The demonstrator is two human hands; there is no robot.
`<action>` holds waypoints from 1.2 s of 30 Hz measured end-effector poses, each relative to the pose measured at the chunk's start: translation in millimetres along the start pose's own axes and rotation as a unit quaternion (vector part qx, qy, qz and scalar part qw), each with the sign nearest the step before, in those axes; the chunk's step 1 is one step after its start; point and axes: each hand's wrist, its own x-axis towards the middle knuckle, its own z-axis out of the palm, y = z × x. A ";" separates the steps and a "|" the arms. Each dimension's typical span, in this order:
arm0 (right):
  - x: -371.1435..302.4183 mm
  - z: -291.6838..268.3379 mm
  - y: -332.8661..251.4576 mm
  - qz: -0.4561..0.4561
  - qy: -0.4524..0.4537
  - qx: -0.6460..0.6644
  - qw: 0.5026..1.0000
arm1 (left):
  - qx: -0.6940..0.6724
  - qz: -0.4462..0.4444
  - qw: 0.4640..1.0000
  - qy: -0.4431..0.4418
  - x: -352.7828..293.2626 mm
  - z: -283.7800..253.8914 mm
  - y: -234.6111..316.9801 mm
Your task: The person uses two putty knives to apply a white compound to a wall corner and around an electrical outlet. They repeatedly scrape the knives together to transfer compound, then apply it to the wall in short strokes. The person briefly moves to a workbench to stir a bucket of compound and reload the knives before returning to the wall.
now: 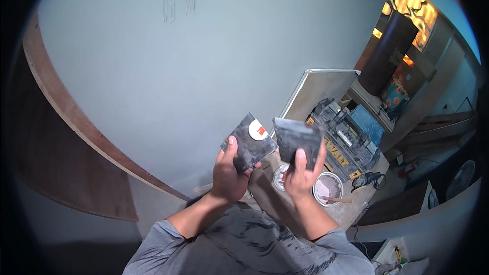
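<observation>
My left hand [226,177] is closed around a dark, square, flat block [249,150] with a white round sticker bearing a red mark; the thumb lies on its face. My right hand [301,179] grips a second dark grey flat block [294,141], its thumb pressed on the near edge and fingers along the right side. Both look like dusty sanding blocks, but I cannot tell for sure. They are raised side by side in front of the wall, their near edges close together.
Below my right hand stand a tub of pinkish paste [328,187] with a wooden stick [340,200] and a smaller white tub [279,177]. A black and yellow toolbox [346,145] is to the right. Ahead rises a grey wall [153,81] with pencil lines; a curved wooden panel [76,163] stands left.
</observation>
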 end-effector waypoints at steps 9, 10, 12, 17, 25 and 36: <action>12.9 -20.8 -0.6 0.039 -0.289 -0.284 0.913 | 0.023 0.001 1.000 0.019 2.9 0.6 -17.4; 9.4 -31.5 2.1 0.102 -0.332 -0.285 0.893 | -0.007 -0.022 1.000 0.002 1.8 1.5 -20.6; -0.5 -48.8 16.0 0.198 -0.309 -0.237 0.899 | -0.010 -0.027 1.000 0.008 -1.2 9.7 -18.9; 27.8 -52.9 8.3 0.384 -0.024 0.165 0.908 | -0.013 -0.044 0.994 0.095 0.9 -24.4 -14.0; 6.0 -62.8 49.8 0.473 0.026 0.368 0.800 | -0.112 -0.194 0.972 -0.065 -14.7 -53.0 -23.0; -11.6 -113.1 111.9 0.464 -0.234 0.172 0.837 | -0.074 -0.185 0.972 -0.122 -20.1 -34.1 56.3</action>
